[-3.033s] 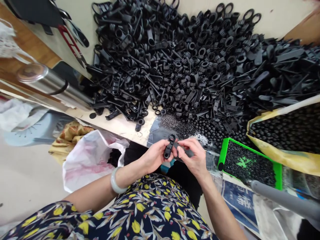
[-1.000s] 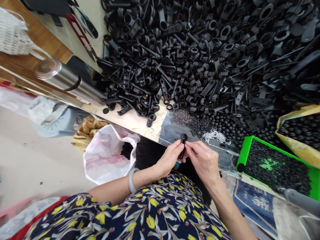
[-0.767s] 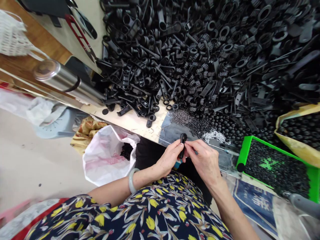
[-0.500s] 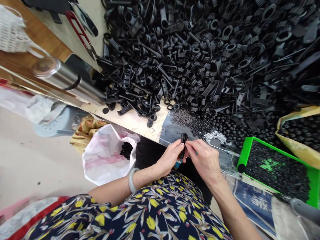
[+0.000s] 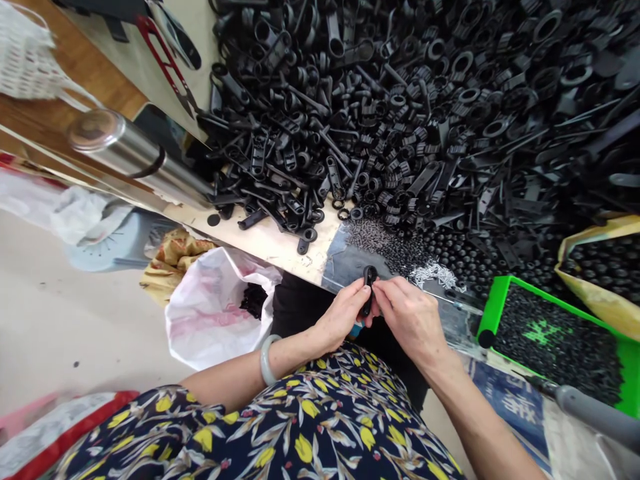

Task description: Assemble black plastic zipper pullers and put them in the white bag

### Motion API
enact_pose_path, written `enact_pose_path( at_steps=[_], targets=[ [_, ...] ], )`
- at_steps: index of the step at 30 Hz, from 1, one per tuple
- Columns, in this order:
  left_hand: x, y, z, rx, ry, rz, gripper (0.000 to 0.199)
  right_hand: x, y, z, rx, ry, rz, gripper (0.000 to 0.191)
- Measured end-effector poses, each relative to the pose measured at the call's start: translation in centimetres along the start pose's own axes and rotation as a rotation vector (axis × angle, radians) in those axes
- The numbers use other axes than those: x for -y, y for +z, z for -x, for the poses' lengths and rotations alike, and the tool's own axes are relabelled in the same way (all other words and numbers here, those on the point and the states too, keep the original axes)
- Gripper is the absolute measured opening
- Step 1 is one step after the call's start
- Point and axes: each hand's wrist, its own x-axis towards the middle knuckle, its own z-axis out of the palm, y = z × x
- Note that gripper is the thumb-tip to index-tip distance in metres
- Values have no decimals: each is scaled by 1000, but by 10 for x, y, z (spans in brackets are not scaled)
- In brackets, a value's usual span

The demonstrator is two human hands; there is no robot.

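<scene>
Between my hands is a small black plastic ratchet-handle-shaped part [image 5: 369, 275], held upright over the table's near edge. My left hand [image 5: 341, 312] is closed round its lower end, thumb on its side. My right hand [image 5: 407, 310] pinches at the part's right side; whatever its fingertips hold is hidden. Just beyond lie a pile of tiny dark pieces [image 5: 373, 237], round black balls [image 5: 450, 253] and a heap of short silver pins [image 5: 431, 273]. A thin screwdriver-like rod [image 5: 457, 303] lies right of my right hand.
A large heap of black plastic parts [image 5: 350, 120] covers the table. At right stand a green tray [image 5: 493, 307] of small black pieces and a yellow bag [image 5: 585, 287]. A steel flask [image 5: 120, 147] lies left. Below the edge hangs a white bag [image 5: 200, 327].
The view has shifted slightly, so the table things sit a little further right. Both hands stay on the black part, with only a small shift of the right fingers.
</scene>
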Motion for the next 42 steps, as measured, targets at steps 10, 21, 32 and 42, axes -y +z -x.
enact_pose_path(
  at_steps=[10, 21, 32, 42],
  targets=[
    [-3, -2, -1, -2, 14, -9, 37, -7, -2, -7, 83, -65, 70, 24],
    [-2, -3, -4, 14, -3, 158, 35, -15, 9, -4, -52, -85, -159, 19],
    [-3, -5, -4, 28, -4, 133, 33, -19, -3, -15, 143, 22, -266, 19],
    [0, -9, -6, 43, 33, -23, 36, -17, -18, -43, 469, -45, -24, 19]
  ],
)
